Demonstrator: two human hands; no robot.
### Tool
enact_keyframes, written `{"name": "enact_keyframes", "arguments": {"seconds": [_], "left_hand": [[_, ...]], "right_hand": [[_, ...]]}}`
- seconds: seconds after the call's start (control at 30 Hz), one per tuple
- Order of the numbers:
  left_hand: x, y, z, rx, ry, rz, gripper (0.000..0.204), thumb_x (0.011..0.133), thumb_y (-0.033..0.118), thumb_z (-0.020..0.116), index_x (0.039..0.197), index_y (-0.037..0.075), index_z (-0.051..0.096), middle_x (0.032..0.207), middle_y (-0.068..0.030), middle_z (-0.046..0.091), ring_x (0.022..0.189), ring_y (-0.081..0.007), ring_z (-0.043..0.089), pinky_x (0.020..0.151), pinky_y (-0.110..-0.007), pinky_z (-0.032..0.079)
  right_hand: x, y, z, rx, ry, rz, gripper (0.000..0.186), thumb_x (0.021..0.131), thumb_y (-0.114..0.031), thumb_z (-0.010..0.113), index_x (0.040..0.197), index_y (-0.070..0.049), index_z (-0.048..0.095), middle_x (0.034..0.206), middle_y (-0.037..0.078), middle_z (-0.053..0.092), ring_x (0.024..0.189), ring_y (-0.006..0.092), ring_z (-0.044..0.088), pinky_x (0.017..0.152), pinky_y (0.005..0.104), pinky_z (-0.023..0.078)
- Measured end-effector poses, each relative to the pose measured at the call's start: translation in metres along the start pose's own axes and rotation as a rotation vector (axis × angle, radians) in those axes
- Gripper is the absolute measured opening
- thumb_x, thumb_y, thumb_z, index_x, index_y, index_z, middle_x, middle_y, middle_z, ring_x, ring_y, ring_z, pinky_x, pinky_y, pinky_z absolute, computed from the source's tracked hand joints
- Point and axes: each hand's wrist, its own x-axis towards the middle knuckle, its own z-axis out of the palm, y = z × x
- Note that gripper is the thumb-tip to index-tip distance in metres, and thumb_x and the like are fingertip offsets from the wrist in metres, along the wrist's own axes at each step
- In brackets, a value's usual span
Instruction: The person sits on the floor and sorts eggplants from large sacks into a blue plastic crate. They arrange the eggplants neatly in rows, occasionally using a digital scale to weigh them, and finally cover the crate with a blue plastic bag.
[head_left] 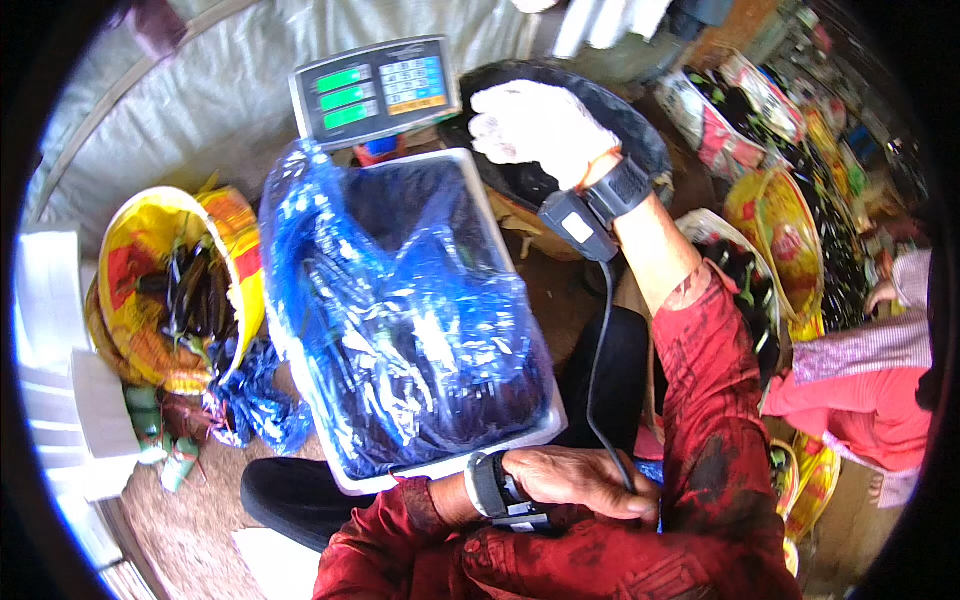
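Observation:
My right hand [545, 130] wears a white glove and hangs over the rim of a dark round basin [640, 125], its fingers loosely stretched and nothing seen in them. On that wrist sits a black band with a small box [580, 227], from which a black cable [592, 370] runs down. My bare left hand [570, 475] is drawn across my body with fingers curled; the cable runs into its grasp. Close by, a clear blue plastic bag [400, 330] with dark contents covers the tray of a digital scale [375, 92].
Left of the scale, a yellow and red sack [250, 285] holds eggplants [195, 290]. More sacks [775, 225] and dark produce line the right side. Another person [860, 370] in pink sits at the right edge. White stacked containers [50, 300] stand far left.

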Motion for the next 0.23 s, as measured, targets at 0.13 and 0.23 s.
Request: {"name": "enact_keyframes", "arguments": {"seconds": [0.13, 0.23], "left_hand": [[-0.038, 0.015, 0.002, 0.024, -0.007, 0.008, 0.040, 0.103, 0.037, 0.052, 0.093, 0.000, 0.063, 0.079, 0.0007, 0.051, 0.077, -0.0094, 0.041, 0.072, -0.027, 0.036], [-0.068, 0.019, 0.012, 0.163, 0.135, -0.089, 0.038, 0.103, 0.037, 0.051, 0.095, 0.002, 0.063, 0.079, -0.0005, 0.051, 0.079, -0.0093, 0.042, 0.073, -0.028, 0.036]], "right_hand": [[0.005, -0.015, 0.054, -0.233, -0.239, -0.066, 0.038, 0.088, -0.037, 0.066, 0.113, -0.008, 0.068, 0.106, 0.016, 0.066, 0.102, 0.0330, 0.062, 0.090, 0.0398, 0.050], [0.012, -0.053, 0.099, -0.416, -0.331, 0.275, 0.096, 0.077, -0.067, 0.070, 0.153, -0.021, 0.034, 0.149, 0.018, 0.044, 0.137, 0.0382, 0.041, 0.115, 0.0419, 0.033]]}}
